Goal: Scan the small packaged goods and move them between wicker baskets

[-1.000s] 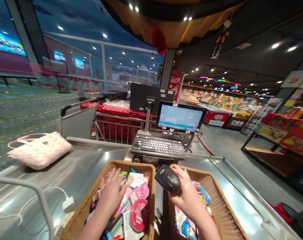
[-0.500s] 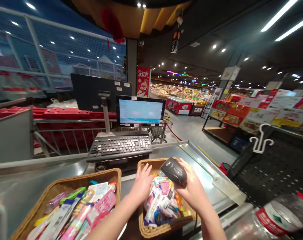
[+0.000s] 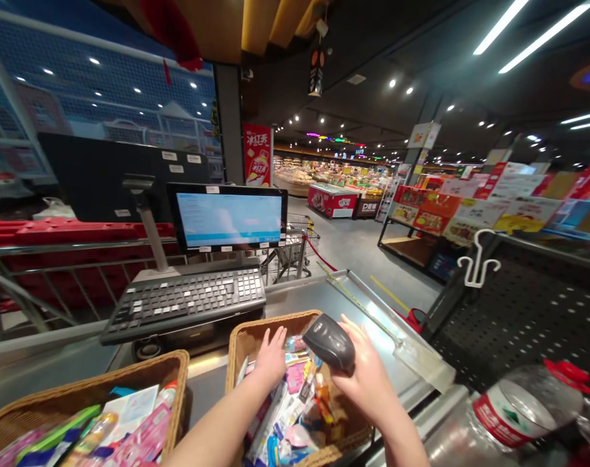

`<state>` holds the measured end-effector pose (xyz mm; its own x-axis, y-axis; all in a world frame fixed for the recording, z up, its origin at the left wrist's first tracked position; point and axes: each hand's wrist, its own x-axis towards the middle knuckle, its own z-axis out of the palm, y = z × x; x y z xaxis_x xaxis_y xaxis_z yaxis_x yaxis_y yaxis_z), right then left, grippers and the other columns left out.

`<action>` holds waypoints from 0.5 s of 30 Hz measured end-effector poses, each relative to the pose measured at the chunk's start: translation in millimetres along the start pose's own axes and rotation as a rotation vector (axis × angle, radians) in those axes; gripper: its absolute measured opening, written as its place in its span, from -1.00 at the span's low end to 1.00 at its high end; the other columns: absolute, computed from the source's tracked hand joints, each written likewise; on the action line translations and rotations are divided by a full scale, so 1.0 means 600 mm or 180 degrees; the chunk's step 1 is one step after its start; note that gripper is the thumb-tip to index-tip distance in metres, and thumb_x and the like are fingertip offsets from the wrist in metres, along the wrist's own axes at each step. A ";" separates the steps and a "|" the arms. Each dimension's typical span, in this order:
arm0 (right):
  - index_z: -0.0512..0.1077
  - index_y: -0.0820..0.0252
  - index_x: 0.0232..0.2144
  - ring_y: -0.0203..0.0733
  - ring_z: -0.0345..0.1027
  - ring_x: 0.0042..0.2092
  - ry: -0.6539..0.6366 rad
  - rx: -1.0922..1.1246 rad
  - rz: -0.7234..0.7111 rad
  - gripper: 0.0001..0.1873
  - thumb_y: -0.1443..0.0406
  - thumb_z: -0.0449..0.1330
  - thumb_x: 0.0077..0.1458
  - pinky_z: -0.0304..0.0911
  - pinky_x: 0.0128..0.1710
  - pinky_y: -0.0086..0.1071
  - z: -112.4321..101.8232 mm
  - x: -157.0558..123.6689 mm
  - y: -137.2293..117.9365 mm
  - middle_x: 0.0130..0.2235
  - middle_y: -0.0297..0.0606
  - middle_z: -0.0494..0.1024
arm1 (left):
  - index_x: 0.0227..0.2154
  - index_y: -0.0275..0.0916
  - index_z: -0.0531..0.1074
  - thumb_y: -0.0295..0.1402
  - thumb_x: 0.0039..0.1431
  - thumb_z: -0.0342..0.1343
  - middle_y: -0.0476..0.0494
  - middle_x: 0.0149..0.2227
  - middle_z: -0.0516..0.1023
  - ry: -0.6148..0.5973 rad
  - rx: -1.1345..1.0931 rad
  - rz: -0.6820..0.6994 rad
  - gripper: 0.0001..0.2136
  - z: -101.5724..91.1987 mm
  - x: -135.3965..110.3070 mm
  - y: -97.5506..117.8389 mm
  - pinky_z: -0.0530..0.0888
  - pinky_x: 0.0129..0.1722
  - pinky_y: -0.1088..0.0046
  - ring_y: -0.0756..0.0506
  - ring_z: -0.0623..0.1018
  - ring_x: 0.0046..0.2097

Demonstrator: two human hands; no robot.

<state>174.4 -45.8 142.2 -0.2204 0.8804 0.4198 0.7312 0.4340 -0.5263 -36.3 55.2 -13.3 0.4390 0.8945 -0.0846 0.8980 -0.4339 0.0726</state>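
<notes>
A black barcode scanner (image 3: 330, 342) is gripped in my right hand (image 3: 365, 373), above the right side of a woven basket (image 3: 274, 320). My left hand (image 3: 272, 358) reaches over the same basket, its fingers stretched out and apart. Just under it lie small packaged goods, among them a pink packet (image 3: 295, 376) and an orange item (image 3: 322, 392). Nothing shows between the left fingers, though the palm side is hidden. Another woven basket (image 3: 182, 383) sits at lower left, holding colourful packs such as a pink package (image 3: 146, 431) and a bright green item (image 3: 63, 429).
Behind the baskets are a black keyboard (image 3: 192, 298) and a lit screen (image 3: 229, 218), with a dark monitor (image 3: 90, 172) at left. The metal counter (image 3: 304, 298) runs rightward. Large plastic bottles (image 3: 513, 408) stand at lower right, near a black perforated panel (image 3: 533, 311) with a white hook (image 3: 477, 263).
The view has turned right, so the screen, keyboard and baskets sit further left. My left hand has shifted slightly over the basket's goods. The scanner stays in my right hand.
</notes>
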 end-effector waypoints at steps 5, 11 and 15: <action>0.33 0.20 0.07 0.11 0.04 0.32 -0.0064 0.0056 0.0098 -0.42 0.35 0.16 -0.08 -0.19 0.32 0.20 0.000 0.008 0.024 0.13 -0.05 0.41 | -0.03 -0.25 0.52 -0.17 0.09 0.13 -0.25 0.39 -0.05 -0.0046 0.0040 0.0000 -0.59 0.022 0.006 0.002 -0.22 0.36 0.00 -0.26 -0.09 0.41; 0.33 0.23 0.07 0.12 0.06 0.31 -0.0051 0.0082 0.0079 -0.41 0.34 0.18 -0.08 -0.20 0.32 0.19 0.005 0.015 0.044 0.15 -0.03 0.40 | -0.01 -0.31 0.50 -0.24 0.14 0.06 -0.30 0.40 -0.12 -0.0085 0.0023 -0.0161 -0.59 0.031 0.008 0.008 -0.16 0.36 0.00 -0.22 -0.07 0.41; 0.34 0.22 0.08 0.12 0.07 0.31 -0.0021 0.0137 0.0083 -0.41 0.34 0.19 -0.08 -0.19 0.33 0.17 0.007 0.017 0.046 0.14 -0.04 0.41 | -0.04 -0.31 0.52 -0.40 0.10 0.02 -0.29 0.38 -0.02 -0.0115 0.0047 -0.0204 -0.63 0.031 0.016 0.018 -0.17 0.36 -0.03 -0.22 -0.03 0.41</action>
<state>189.7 -24.0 129.0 -0.2061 0.8927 0.4007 0.7085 0.4186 -0.5682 -22.1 57.0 -31.6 0.3809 0.9162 -0.1245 0.9246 -0.3775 0.0511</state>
